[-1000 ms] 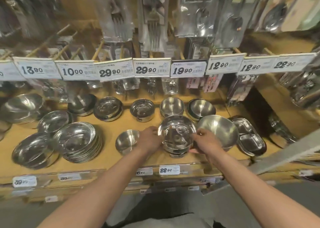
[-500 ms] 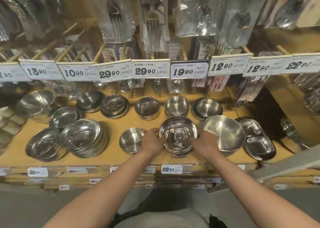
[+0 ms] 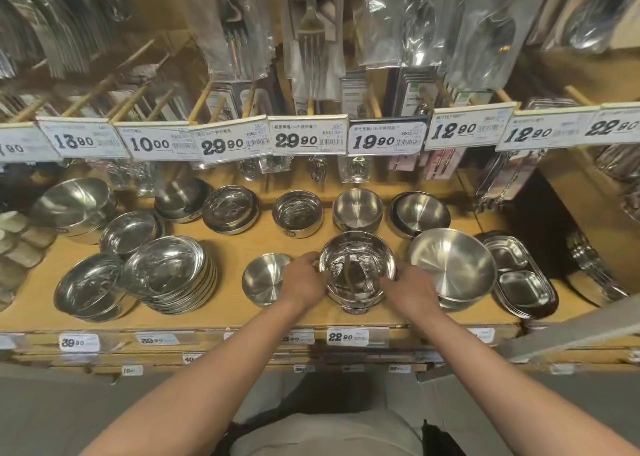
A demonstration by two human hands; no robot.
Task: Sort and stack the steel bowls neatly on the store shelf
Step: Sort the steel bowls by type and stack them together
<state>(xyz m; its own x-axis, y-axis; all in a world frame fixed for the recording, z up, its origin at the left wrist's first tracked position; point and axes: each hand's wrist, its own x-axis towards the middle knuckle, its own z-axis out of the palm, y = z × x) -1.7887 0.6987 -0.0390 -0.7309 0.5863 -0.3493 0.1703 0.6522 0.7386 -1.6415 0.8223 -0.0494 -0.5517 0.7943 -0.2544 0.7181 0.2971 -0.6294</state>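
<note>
Item: stack of steel bowls (image 3: 356,272), front row of the wooden shelf (image 3: 235,244), between a small single bowl (image 3: 265,277) and a wide matte bowl (image 3: 452,265).

Hold: my left hand (image 3: 304,277) and right hand (image 3: 407,289) curl round opposite sides of the stack, fingers on the rim, so I judge I can square the nested bowls and keep them from toppling.

Placement: set above the 22.90 price tag (image 3: 347,337), presumably its slot.

Neighbours: a leaning pile of shallow bowls (image 3: 169,268) at far left looks unsorted.
</note>
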